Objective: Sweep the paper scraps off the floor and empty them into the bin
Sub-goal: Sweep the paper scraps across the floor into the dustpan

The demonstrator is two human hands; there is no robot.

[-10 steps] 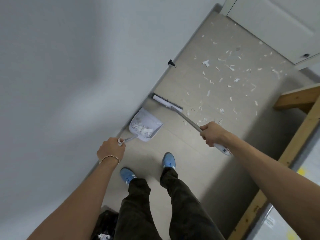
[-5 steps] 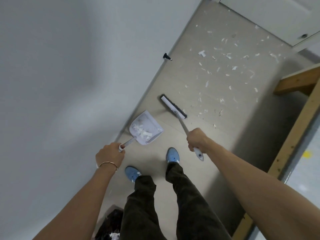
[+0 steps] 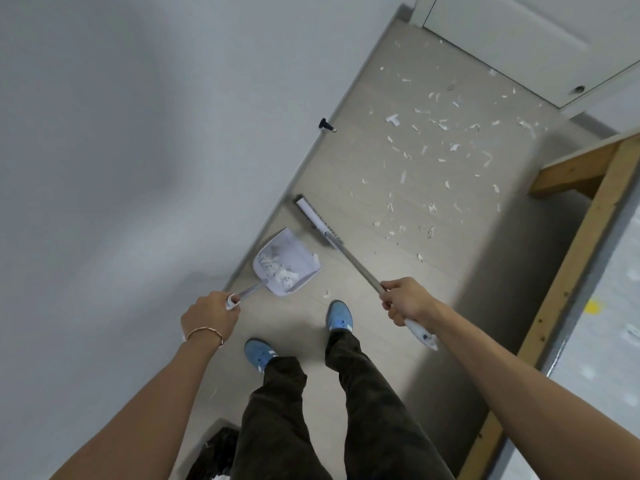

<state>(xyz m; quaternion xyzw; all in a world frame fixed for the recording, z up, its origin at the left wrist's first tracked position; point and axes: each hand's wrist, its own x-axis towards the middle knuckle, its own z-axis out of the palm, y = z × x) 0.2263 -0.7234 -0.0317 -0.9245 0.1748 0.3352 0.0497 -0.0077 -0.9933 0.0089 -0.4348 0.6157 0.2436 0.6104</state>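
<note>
since half a second ago your broom [image 3: 320, 221] has swung out: its head now lies nearer the wall, just beyond the dustpan's open edge, and more of the handle shows ahead of your grip; the dustpan [image 3: 285, 263] has hardly shifted; your right hand [image 3: 403, 301] is clenched round the broom's handle near its white end, the shaft running forward and left down to the floor; your left hand [image 3: 209, 315] grips the end of the dustpan's handle, a thin bracelet [image 3: 204, 331] on that wrist; one broom, one dustpan, two hands, each holding its own tool; the dustpan sits in front of your two blue shoes [image 3: 339, 317] with a heap of white paper inside; one stray scrap lies just beside its near corner; the paper scraps [image 3: 433, 150] still on the floor [image 3: 381, 341] are too many to count, dozens, spread beyond the broom towards one white door [image 3: 540, 39]; one bin [image 3: 216, 455] with a dark liner shows at the bottom edge, by your left leg; one black doorstop [image 3: 325, 124] sticks out from the wall; a wooden frame [image 3: 571, 237] runs along your right.
</note>
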